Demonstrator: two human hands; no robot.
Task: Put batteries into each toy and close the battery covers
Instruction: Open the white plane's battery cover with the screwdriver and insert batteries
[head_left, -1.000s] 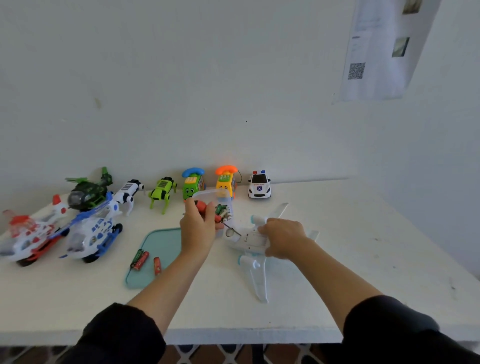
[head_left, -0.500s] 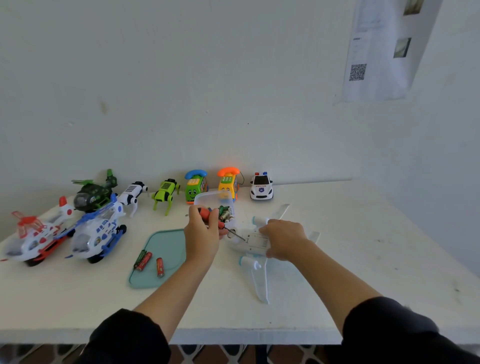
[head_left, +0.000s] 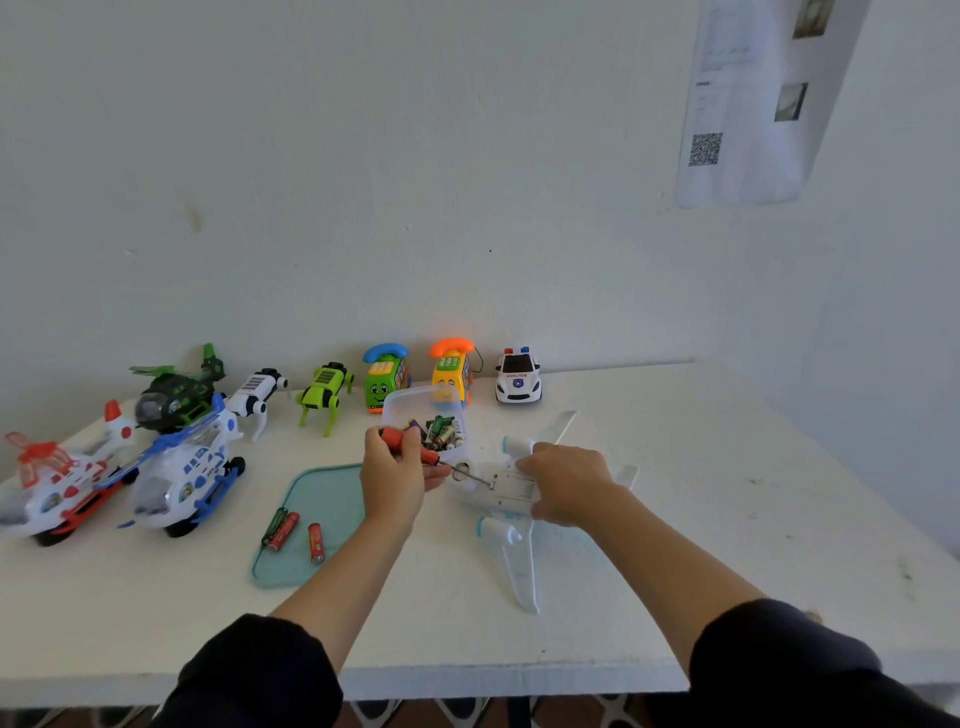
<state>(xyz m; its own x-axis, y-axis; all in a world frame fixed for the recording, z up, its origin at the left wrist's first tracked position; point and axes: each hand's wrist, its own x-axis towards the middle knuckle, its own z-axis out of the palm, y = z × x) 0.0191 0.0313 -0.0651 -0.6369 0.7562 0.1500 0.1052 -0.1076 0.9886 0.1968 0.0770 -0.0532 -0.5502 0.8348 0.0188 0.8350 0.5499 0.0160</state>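
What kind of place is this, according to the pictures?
Probably a plain indoor workroom set up for recording tasks, not a home playroom: a bare white table against a blank white wall, a printed sheet with a QR code taped up, and toys lined up in a row.

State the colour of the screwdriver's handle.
Orange-red with a black band, gripped by the left hand; screwdriver, head view.

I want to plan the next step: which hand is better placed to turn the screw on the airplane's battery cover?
Left. The left hand already grips the screwdriver, its tip at the airplane; the right hand holds the airplane.
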